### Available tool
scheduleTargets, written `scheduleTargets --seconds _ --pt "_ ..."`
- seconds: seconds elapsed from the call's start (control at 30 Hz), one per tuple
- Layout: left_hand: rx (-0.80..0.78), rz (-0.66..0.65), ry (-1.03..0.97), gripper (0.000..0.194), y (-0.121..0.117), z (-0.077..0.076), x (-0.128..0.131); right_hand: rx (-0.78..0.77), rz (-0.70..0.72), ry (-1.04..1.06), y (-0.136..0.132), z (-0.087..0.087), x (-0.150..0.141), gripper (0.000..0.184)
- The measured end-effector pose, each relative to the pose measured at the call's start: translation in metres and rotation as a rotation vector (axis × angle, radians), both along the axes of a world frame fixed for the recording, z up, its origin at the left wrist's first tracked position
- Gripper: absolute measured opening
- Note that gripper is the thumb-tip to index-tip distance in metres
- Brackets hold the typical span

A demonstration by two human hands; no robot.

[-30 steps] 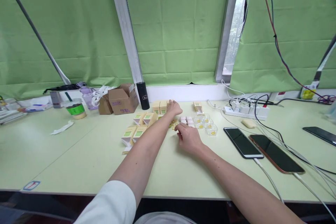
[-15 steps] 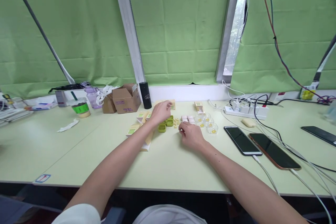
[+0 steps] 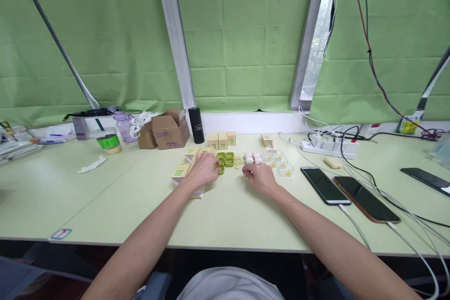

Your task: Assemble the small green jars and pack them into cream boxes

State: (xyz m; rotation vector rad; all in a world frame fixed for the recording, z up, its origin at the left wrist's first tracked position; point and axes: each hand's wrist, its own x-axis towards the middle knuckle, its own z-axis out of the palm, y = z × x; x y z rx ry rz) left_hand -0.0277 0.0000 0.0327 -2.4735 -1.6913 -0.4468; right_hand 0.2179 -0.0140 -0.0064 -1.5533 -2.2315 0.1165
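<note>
My left hand [image 3: 205,168] is curled among folded cream cartons with green labels [image 3: 180,171] and small green square containers [image 3: 229,162]. Its fingertips meet the left edge of the front container; what they hold, if anything, is hidden. My right hand [image 3: 260,178] rests on the table with fingers bent inward, just in front of some pale pink-white blocks [image 3: 249,160]. Whether something small is in it does not show. Tiny yellow pieces [image 3: 238,160] lie between the containers and the blocks. Clear cups with yellow centres [image 3: 286,171] stand to the right.
Three closed cartons [image 3: 222,141] stand at the back beside a black tumbler [image 3: 196,125] and a cardboard box [image 3: 170,130]. An open carton [image 3: 267,142] lies behind the cups. Phones [image 3: 325,186] with cables and a power strip [image 3: 329,148] occupy the right. A drink cup [image 3: 109,141] is at left.
My left hand has come back from the rear cartons, down and to the left, to the front green container. The rear cartons are now uncovered. My right hand has stayed nearly still.
</note>
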Motion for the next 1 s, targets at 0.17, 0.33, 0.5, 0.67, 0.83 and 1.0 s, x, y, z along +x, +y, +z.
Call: scheduleTargets --seconds 0.17,0.33,0.5,0.67,0.83,1.0 --pt "-0.062 0.01 0.035 0.009 -0.005 0.003 0.0 0.027 -0.008 -0.006 -0.004 0.001 -0.002 0.025" --pt "-0.068 0.007 0.067 0.012 -0.005 0.0 0.002 0.023 0.026 -0.003 -0.007 -0.001 -0.005 0.024" --pt "-0.026 -0.002 0.079 0.018 -0.003 -0.007 0.003 0.019 0.038 0.018 -0.006 -0.003 -0.005 0.025" --pt "0.001 -0.009 0.098 0.022 -0.003 -0.011 0.006 0.018 0.037 0.023 -0.005 -0.004 -0.004 0.023" --pt "0.054 -0.045 0.179 0.022 -0.011 -0.013 0.018 0.062 0.054 0.072 -0.005 -0.004 -0.004 0.024" --pt "0.107 -0.169 0.075 0.02 -0.021 -0.019 0.033 0.072 0.077 0.16 -0.003 -0.007 -0.004 0.033"
